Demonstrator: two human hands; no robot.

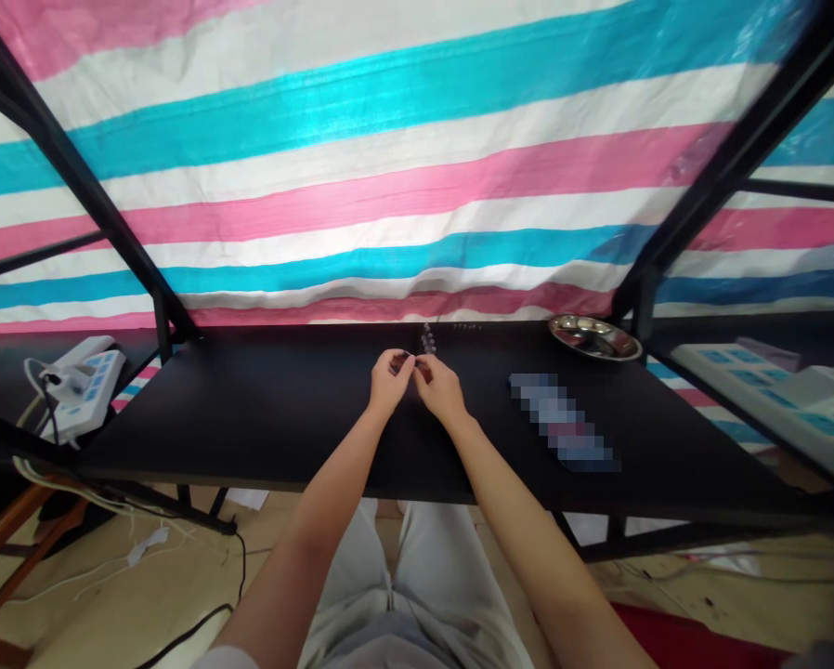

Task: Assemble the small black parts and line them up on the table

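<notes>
Over the middle of the black table [284, 400], my left hand [389, 379] and my right hand [439, 383] meet at the fingertips. Both have their fingers pinched together around something small, which the fingers mostly hide. A short line of clear, shiny beads [427, 337] lies just behind my hands, close to the right fingers. Farther back and to the right, a sparse row of tiny pieces [467, 327] sits near the table's rear edge.
A shiny round metal dish [593, 338] stands at the back right, with a blurred-out flat object [563, 423] in front. Power strips [89, 386] with cables are at the left. Black metal frame bars [121, 246] and a striped sheet [403, 195] rise behind.
</notes>
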